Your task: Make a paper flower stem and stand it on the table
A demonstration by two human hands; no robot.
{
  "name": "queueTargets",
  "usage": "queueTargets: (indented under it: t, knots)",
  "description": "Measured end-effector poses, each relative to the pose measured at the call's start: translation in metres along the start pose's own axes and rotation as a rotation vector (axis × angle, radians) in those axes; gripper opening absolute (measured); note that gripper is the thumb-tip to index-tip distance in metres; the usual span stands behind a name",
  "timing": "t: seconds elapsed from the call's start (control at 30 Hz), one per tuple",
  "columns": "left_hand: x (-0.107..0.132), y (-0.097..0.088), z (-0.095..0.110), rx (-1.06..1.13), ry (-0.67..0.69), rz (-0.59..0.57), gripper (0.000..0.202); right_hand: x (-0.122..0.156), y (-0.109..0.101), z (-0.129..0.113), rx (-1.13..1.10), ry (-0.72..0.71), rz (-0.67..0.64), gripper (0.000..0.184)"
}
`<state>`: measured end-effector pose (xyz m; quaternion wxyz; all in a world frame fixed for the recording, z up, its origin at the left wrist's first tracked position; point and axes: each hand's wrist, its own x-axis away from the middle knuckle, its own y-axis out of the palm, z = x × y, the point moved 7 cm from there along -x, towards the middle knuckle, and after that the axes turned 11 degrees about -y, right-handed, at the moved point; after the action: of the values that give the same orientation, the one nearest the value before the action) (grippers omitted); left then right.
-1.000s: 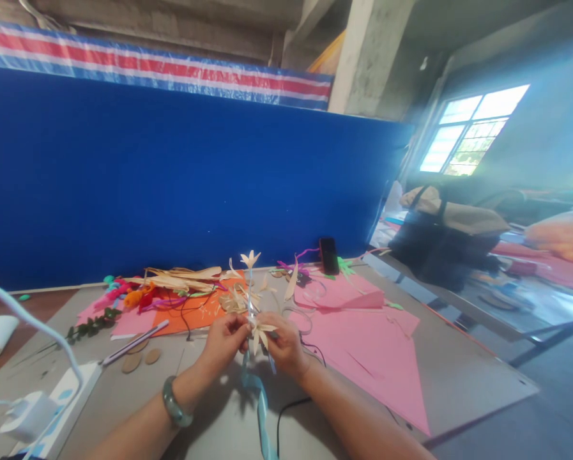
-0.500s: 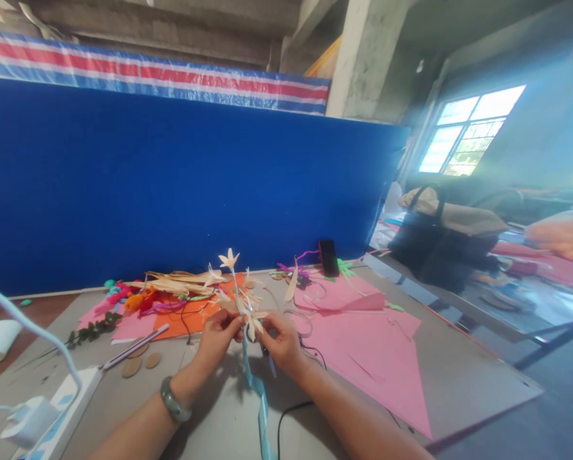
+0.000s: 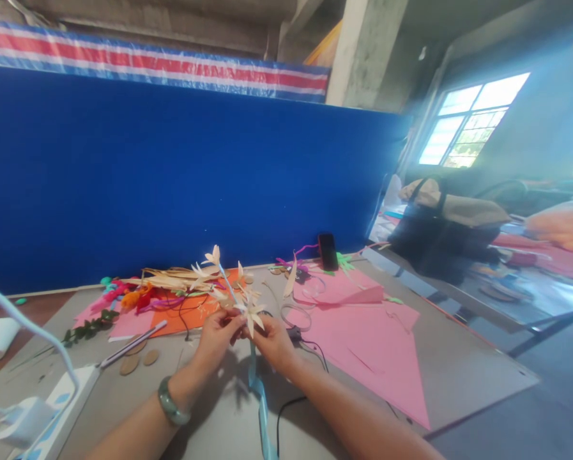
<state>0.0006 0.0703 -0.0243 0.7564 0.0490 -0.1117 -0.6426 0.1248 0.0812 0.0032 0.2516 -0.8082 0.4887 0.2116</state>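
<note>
Between my two hands is a spray of cream artificial flowers (image 3: 251, 313) on a pale blue wrapped stem (image 3: 227, 281). My left hand (image 3: 220, 331) pinches the stem just below the blossoms, fingers closed. Thumb and fingers of my right hand (image 3: 275, 344) are pressed together at the same spot, beside the lowest flower. A light blue ribbon (image 3: 263, 409) hangs from under the hands toward the near table edge. The point where stem and ribbon meet is hidden by my fingers.
Pink paper sheets (image 3: 363, 358) lie right, a phone (image 3: 328, 252) behind them. Dried husk strips (image 3: 175, 279) and orange paper (image 3: 171, 315) sit back left. A power strip (image 3: 70, 402), pen (image 3: 133, 344) and wooden discs (image 3: 129, 365) are at left. A blue partition (image 3: 195, 172) stands behind.
The flower spray has tilted, its top blossom shifting left. My hands have drawn closer together, with the right hand moving slightly left around the stem.
</note>
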Motion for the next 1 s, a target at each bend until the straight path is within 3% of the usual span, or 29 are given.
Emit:
queueTargets:
  t: [0.13,0.37,0.7,1.0]
  knots:
    - [0.002,0.003,-0.002,0.009,-0.01,-0.024,0.02,-0.001,0.001,0.001,-0.108,0.073,0.004,0.03]
    - [0.003,0.006,-0.007,0.117,-0.095,-0.03,0.022,0.007,0.003,0.014,-0.107,0.166,0.028,0.031]
    - [0.001,0.007,0.01,-0.063,-0.054,-0.123,0.033,0.006,0.002,0.023,-0.24,0.283,0.024,0.04]
    - [-0.001,-0.001,0.017,-0.097,0.014,-0.051,0.033,0.008,0.006,0.022,-0.214,0.305,-0.037,0.041]
